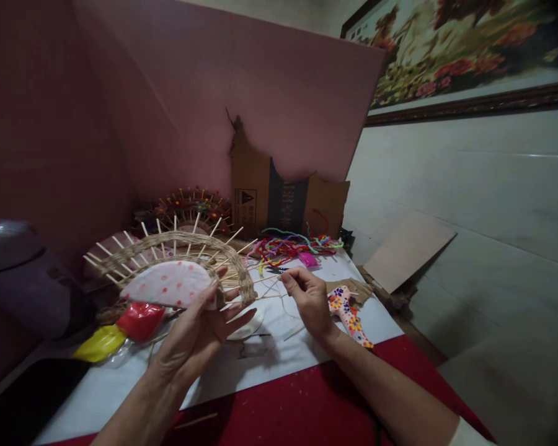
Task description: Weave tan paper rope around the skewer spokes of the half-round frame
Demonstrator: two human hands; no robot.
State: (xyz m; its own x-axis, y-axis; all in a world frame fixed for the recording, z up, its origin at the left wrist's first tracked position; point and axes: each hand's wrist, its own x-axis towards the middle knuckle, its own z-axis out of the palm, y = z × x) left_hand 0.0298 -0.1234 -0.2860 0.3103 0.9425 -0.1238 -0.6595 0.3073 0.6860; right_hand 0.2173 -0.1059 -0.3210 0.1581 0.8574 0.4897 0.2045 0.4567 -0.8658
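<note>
My left hand (209, 313) holds a half-round woven fan-shaped craft piece from below, its thumb on the front and fingers behind. The piece has a white half-disc (170, 284) with red dots, pale wooden sticks that radiate outward, and a band of brown twine (167, 240) woven between them. To its right, my right hand (307, 297) is closed in a pinch on a thin strand (273, 286) beside the stick ends. More of the pale strand hangs below the fingertips. A glue gun with a flower pattern (348, 313) lies just right of my right hand.
Red (142, 319) and yellow packets (100, 342) lie at left, near a dark flat object (37, 399). Behind are tangled colourful pipe cleaners (288, 246), a pink packet (308, 260), another decorated half-round piece (195, 204) and torn cardboard (251, 179). Red cloth (279, 409) covers the front edge.
</note>
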